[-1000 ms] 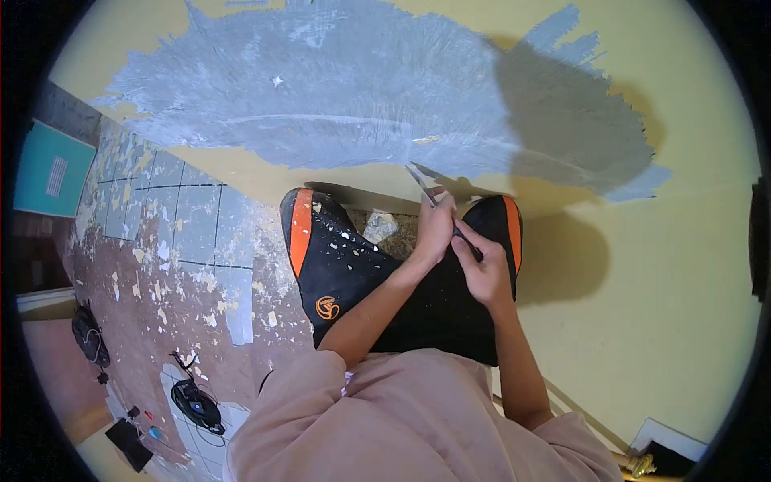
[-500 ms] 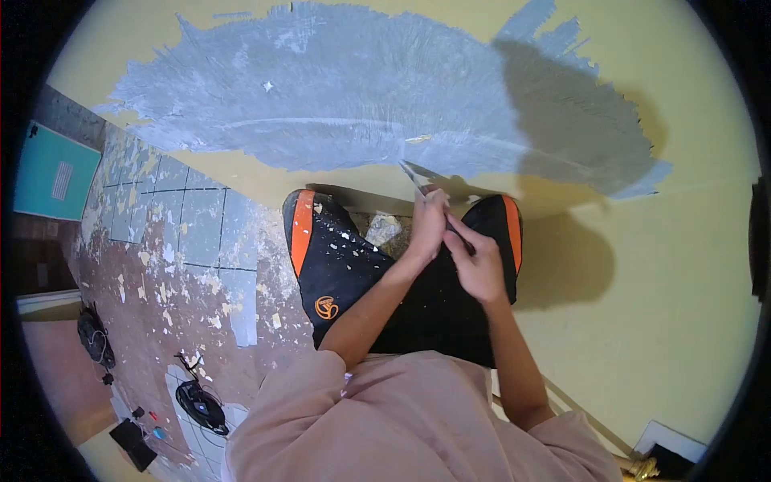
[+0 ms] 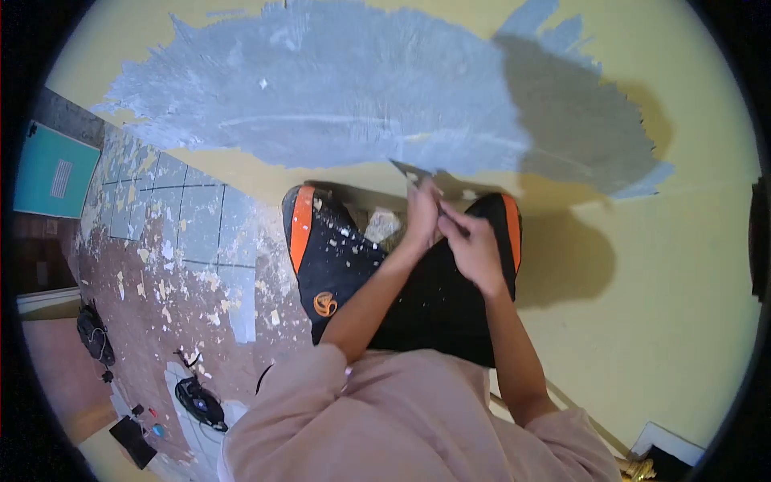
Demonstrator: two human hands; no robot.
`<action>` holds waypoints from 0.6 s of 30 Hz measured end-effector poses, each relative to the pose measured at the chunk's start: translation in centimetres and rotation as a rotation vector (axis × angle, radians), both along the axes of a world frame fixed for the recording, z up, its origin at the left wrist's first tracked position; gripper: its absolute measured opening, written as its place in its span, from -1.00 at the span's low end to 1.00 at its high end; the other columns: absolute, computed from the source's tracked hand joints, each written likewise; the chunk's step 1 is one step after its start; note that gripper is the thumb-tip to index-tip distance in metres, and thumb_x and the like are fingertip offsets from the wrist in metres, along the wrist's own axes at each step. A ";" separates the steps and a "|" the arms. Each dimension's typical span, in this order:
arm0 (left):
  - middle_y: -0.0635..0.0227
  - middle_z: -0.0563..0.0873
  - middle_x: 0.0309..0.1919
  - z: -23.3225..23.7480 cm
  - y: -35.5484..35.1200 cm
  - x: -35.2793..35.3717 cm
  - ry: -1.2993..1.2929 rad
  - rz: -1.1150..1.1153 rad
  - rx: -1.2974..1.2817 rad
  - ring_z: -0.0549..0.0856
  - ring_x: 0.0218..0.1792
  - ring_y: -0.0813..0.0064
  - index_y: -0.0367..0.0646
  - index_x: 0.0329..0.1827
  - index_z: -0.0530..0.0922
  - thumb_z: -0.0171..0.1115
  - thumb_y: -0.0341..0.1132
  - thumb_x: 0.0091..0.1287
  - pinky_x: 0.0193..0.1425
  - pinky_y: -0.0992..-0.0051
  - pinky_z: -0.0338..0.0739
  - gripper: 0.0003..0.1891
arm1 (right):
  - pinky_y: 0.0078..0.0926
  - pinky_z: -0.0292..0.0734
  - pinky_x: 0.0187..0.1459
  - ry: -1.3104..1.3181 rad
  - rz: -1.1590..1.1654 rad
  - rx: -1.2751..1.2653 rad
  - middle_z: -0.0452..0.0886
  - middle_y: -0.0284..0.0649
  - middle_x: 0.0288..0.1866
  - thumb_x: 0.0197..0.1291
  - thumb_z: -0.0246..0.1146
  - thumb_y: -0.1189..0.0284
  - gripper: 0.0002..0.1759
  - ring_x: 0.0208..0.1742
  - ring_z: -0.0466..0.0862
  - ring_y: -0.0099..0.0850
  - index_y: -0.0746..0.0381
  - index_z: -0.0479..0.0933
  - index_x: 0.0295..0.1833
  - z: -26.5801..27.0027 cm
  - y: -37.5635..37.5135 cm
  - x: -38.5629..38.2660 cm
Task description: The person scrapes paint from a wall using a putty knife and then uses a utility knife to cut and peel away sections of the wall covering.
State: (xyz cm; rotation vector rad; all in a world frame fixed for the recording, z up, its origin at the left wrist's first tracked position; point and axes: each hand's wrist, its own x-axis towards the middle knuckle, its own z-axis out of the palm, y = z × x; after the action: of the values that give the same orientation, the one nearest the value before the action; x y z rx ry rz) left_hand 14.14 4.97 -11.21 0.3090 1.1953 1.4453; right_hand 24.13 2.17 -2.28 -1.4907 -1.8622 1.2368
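My left hand (image 3: 422, 215) is closed round the front of a scraper (image 3: 409, 171), just behind its flat metal blade. Behind it, my right hand (image 3: 475, 247) grips the scraper's dark handle. The blade lies at the lower edge of a large grey patch (image 3: 345, 88) on the yellow wall (image 3: 666, 233). Whether the blade touches the wall is hard to tell. Pale flakes dot the black trousers (image 3: 353, 249) below my hands.
Paint chips litter the brown and grey tiled floor (image 3: 177, 281) at the left. A teal box (image 3: 60, 173) stands at the far left. A black cabled object (image 3: 199, 403) lies at the lower left.
The scraper's blade has turned and shows more of its flat face. A pale flake beside the blade on the patch is gone, and both hands have shifted slightly.
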 end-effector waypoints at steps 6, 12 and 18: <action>0.33 0.41 -0.46 0.5 0.6 0.1 -0.053 0.031 0.061 0.37 -0.42 0.53 -0.26 -0.36 0.36 -0.03 -0.32 0.18 -0.33 0.45 0.30 -0.84 | -0.44 0.48 -0.21 -0.027 -0.007 -0.014 0.59 0.16 -0.26 0.21 0.18 0.23 -0.62 -0.32 0.68 -0.36 0.14 0.55 0.09 0.3 0.6 0.2; 0.44 0.37 -0.61 1.2 0.3 -0.1 -0.185 0.032 0.091 0.33 -0.55 0.60 -0.11 -0.55 0.32 -0.08 -0.24 0.27 -0.45 0.52 0.24 -0.77 | -0.40 0.49 -0.12 -0.060 0.058 0.092 0.60 0.12 -0.17 0.20 0.18 0.25 -0.63 -0.13 0.62 0.01 0.16 0.54 0.08 0.5 1.2 -0.8; 0.47 0.37 -0.60 0.4 0.9 -0.2 -0.229 0.022 0.095 0.35 -0.53 0.61 -0.06 -0.52 0.31 -0.08 -0.22 0.28 -0.42 0.55 0.27 -0.78 | -0.37 0.50 -0.05 -0.186 0.053 0.014 0.60 0.14 -0.18 0.18 0.18 0.25 -0.63 -0.07 0.61 -0.01 0.14 0.55 0.08 2.4 0.7 -0.9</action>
State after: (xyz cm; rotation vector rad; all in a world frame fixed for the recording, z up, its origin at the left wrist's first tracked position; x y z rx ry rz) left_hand 13.92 5.86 -10.84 0.1891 0.9497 1.5153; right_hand 23.19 2.89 0.16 -1.6057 -2.0373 1.1398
